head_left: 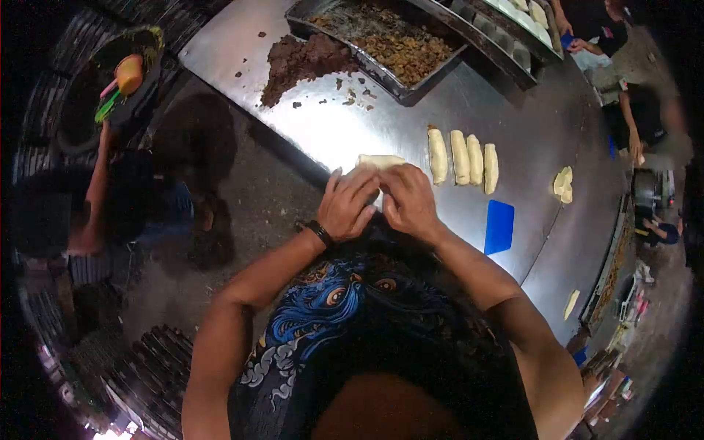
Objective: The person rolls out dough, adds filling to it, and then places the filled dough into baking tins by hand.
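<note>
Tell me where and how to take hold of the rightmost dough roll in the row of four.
I'd come down from above and cradle the rightmost roll around its middle, across its width, starting from its open right side. It lies lengthwise away from the person, with the next roll close on its left and the blue flat piece just beyond its near end.

dough roll (380, 160): near side hidden | metal tray (408, 92): top cut off
</note>
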`<act>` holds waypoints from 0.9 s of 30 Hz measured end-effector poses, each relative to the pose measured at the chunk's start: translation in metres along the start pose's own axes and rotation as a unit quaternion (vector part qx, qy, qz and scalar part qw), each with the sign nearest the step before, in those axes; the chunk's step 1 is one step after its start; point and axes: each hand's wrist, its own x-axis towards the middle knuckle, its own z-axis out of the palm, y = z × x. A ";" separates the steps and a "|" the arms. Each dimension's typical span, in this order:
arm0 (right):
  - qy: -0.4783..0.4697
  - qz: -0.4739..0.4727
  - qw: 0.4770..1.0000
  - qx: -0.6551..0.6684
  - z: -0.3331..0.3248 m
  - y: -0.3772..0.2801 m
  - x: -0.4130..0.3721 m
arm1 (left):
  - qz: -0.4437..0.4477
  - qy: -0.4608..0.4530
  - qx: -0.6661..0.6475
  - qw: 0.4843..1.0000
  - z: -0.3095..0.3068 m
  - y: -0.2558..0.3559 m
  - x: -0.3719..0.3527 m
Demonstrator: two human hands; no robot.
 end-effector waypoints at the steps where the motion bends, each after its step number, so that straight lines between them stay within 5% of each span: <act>1: 0.044 -0.021 0.999 0.007 0.009 -0.003 -0.006 | 0.004 0.028 -0.006 1.000 0.008 0.003 -0.004; 2: 0.029 0.002 0.999 0.031 0.019 -0.004 -0.012 | 0.009 0.057 -0.011 0.998 0.013 0.005 -0.006; 6: -0.016 -0.030 0.997 -0.062 0.027 -0.008 -0.039 | 0.009 -0.081 0.018 0.996 0.009 -0.001 -0.021; 10: -0.212 0.212 0.954 -0.017 -0.013 -0.019 0.034 | 0.037 -0.084 0.068 0.993 -0.014 -0.003 -0.008; 13: 0.025 0.110 0.993 -0.031 0.004 -0.020 0.066 | 0.049 -0.107 0.045 0.992 -0.025 -0.005 -0.009; 16: 0.135 0.066 0.982 -0.114 0.050 -0.013 0.074 | 0.031 -0.154 -0.050 0.986 -0.037 -0.030 -0.023; 19: 0.027 0.124 0.974 -0.186 0.061 -0.036 0.020 | 0.022 -0.036 -0.137 0.990 -0.050 -0.077 -0.073; 22: -0.072 0.149 0.960 -0.225 0.057 -0.057 0.003 | -0.211 -0.009 -0.223 0.952 -0.084 -0.100 -0.113; 26: 0.053 0.156 0.968 -0.187 0.068 -0.026 0.057 | -0.271 0.023 -0.243 0.931 -0.094 -0.109 -0.115; 27: 0.090 0.152 0.969 -0.172 0.069 -0.014 0.064 | -0.227 0.028 -0.243 0.943 -0.093 -0.111 -0.104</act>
